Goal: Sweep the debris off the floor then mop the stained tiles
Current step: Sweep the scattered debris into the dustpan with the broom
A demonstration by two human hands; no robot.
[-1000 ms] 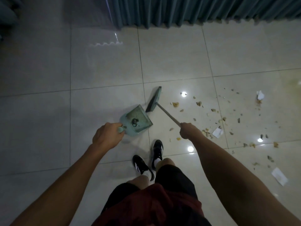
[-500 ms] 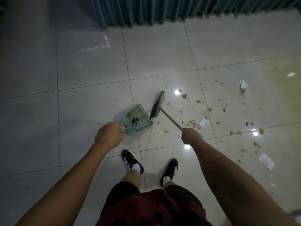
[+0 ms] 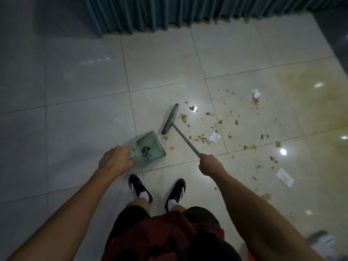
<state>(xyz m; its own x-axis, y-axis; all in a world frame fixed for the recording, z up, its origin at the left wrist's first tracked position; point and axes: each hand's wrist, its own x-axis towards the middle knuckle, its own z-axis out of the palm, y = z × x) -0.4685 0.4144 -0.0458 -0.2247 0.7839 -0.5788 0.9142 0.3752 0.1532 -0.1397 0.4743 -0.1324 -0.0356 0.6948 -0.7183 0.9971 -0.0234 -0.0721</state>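
Here the left hand (image 3: 116,160) curls round the stubby handle of a pale green plastic dustpan (image 3: 148,148), which sits low at the floor just ahead of the person's black-and-white shoes (image 3: 140,188), its open lip facing up and to the right. The right hand (image 3: 210,163) is closed round the thin grey metal shaft (image 3: 185,140) of a short broom, whose flat teal head (image 3: 170,119) lies beyond the pan's open lip, just apart from its far corner. The head's long axis runs diagonally, from lower left to upper right, and the shaft meets it near its lower end.

The debris (image 3: 211,129) (yellowish crumbs, small dark chips and scraps of white paper (image 3: 214,137)) is strewn over the glossy cream floor tiles (image 3: 169,68) to the right of the broom head, and so on the side away from the dustpan. A few crumbs lie between the head and the pan lip (image 3: 171,148); most lie farther right, as far as a larger paper scrap (image 3: 285,177) well apart from both tools. The right hand is the nearer to this field.

The coming stroke would therefore seem to require the head to be carried rightward past the crumbs and then drawn leftward toward the pan lip. A brownish stain (image 3: 308,95) spreads over the tiles at far right, not yet mopped; a pleated dark teal curtain (image 3: 169,14) hangs along the top edge.
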